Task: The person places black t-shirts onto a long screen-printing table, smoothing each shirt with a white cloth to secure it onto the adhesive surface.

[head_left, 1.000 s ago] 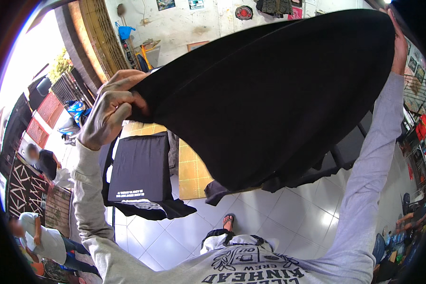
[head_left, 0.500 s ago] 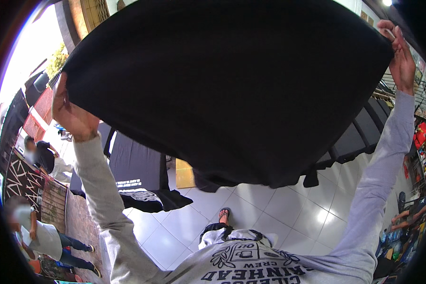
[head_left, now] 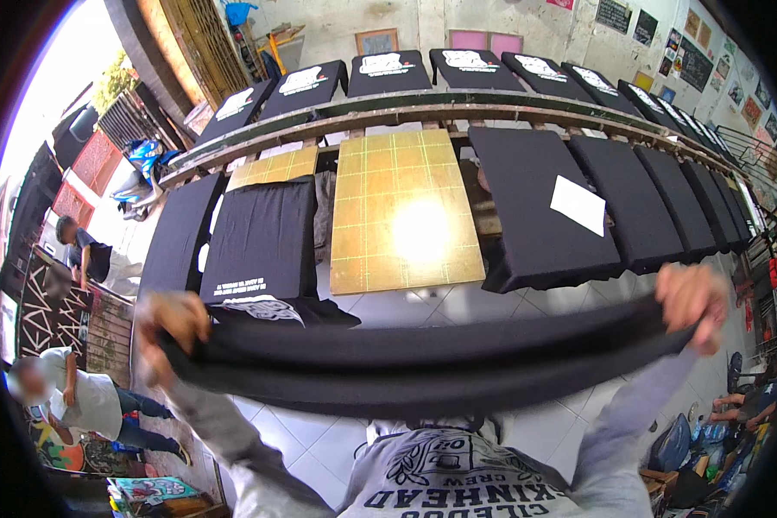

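A black T-shirt [head_left: 432, 380] stretches across in front of my body, its opening spread wide and its cloth hanging slack between my hands. My left hand [head_left: 171, 332] is closed on one end, a little blurred by motion. At the other end, my right hand [head_left: 692, 304] has its fingers wrapped round the cloth. Just beyond the shirt stands a bare yellow board [head_left: 401, 216] marked with a grid. To its left, another black shirt [head_left: 263, 229] drapes over a board, its printed lower part hanging down.
Boards covered in black cloth [head_left: 540, 207] run off to the right, the nearest bearing a white sheet [head_left: 578, 205]. Behind a rail [head_left: 440, 108] is a row of black shirts [head_left: 390, 73] with white prints. Two people [head_left: 86, 388] are at the left. Tiled floor [head_left: 302, 423] lies below.
Both hands have come down and toward me with the shirt. It was raised and spread, covering most of the view; now it hangs low and gathered, uncovering the boards.
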### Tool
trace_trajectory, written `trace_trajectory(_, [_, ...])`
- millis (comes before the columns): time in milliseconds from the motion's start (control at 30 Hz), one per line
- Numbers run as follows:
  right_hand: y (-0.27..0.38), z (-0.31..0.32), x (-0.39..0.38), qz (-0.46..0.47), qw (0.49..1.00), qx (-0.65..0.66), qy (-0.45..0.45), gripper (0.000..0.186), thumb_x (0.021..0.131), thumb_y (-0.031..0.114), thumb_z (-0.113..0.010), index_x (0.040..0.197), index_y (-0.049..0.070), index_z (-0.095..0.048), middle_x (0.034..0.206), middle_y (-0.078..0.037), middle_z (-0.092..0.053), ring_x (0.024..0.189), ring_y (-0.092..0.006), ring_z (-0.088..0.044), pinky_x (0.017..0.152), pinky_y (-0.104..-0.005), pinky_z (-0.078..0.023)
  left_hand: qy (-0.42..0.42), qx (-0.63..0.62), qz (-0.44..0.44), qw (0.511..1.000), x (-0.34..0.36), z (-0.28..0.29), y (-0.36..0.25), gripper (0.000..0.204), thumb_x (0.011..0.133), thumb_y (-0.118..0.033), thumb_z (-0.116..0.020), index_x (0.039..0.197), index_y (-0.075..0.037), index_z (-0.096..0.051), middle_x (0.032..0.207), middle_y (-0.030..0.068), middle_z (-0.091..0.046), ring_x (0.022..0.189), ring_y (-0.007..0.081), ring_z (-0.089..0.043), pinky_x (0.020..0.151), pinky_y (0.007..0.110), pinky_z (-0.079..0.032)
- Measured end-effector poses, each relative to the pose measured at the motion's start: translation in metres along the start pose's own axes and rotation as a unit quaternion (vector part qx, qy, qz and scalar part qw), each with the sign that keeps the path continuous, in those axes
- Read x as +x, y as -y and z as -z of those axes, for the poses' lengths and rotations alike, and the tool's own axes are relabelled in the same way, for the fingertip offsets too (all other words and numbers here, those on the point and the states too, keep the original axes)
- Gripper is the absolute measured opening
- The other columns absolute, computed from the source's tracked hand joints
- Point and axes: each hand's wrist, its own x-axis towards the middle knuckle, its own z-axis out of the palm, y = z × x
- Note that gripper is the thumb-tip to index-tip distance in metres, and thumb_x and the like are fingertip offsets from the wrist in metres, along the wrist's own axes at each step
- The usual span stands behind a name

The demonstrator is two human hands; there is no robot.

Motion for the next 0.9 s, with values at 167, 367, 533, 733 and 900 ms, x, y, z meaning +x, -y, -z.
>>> trace_trajectory(167, [-0.112,-0.105,-0.085,-0.340,0.863,-0.002,-0.375,0.035,0.080,0.033,-0.079,0.073,0.010,-0.053,0.070,0.004,-0.049,0.064,-0.0084,-0.045,0.063,-0.0277,-0.040,-0.312,-0.154,0.245,0.905,-0.168,-0.054,0.070,0.023,0.065,-0.018,-0.063,0.080,-0.002,-0.058,0.081,0.0090,-0.060,0.072,0.0223,-0.059,0.066,0.036,-0.048])
trace_trajectory(367, [-0.321,-0.145,-0.152,-0.379,0.772,0.090,-0.503,0.017,0.088,0.021,-0.076,0.089,0.004,-0.073,0.086,0.003,-0.066,0.086,-0.0069,-0.057,0.082,-0.0246,-0.042,-0.555,-0.241,0.361,0.710,-0.214,-0.111,0.265,0.010,0.072,-0.015,-0.053,0.071,-0.007,-0.046,0.076,0.0039,-0.043,0.073,0.0187,-0.045,0.076,0.032,-0.044])
trace_trajectory(533, [-0.418,-0.146,-0.155,-0.382,0.730,0.084,-0.560,0.011,0.093,0.018,-0.073,0.092,0.008,-0.070,0.089,0.006,-0.063,0.089,-0.0055,-0.054,0.089,-0.0240,-0.038,-0.637,-0.318,0.315,0.628,-0.219,-0.098,0.357,0.006,0.070,-0.013,-0.052,0.071,-0.009,-0.048,0.080,0.0044,-0.050,0.077,0.0237,-0.052,0.086,0.038,-0.049])
trace_trajectory(733, [-0.480,-0.120,-0.133,-0.349,0.695,0.184,-0.601,0.010,0.095,0.023,-0.071,0.096,0.013,-0.068,0.092,0.007,-0.062,0.093,-0.0075,-0.056,0.090,-0.0271,-0.041,-0.643,-0.307,0.333,0.618,-0.170,-0.067,0.401,0.012,0.066,-0.016,-0.050,0.064,-0.009,-0.041,0.074,0.0033,-0.040,0.071,0.0206,-0.043,0.075,0.032,-0.043])
trace_trajectory(900, [-0.493,-0.062,-0.072,-0.279,0.642,0.330,-0.633,0.012,0.096,0.026,-0.070,0.101,0.016,-0.067,0.096,0.004,-0.065,0.097,-0.0122,-0.061,0.091,-0.0334,-0.049,-0.546,-0.395,0.241,0.698,-0.169,-0.012,0.440,0.024,0.063,-0.015,-0.049,0.062,-0.013,-0.025,0.068,0.0028,-0.026,0.071,0.0212,-0.027,0.069,0.034,-0.030])
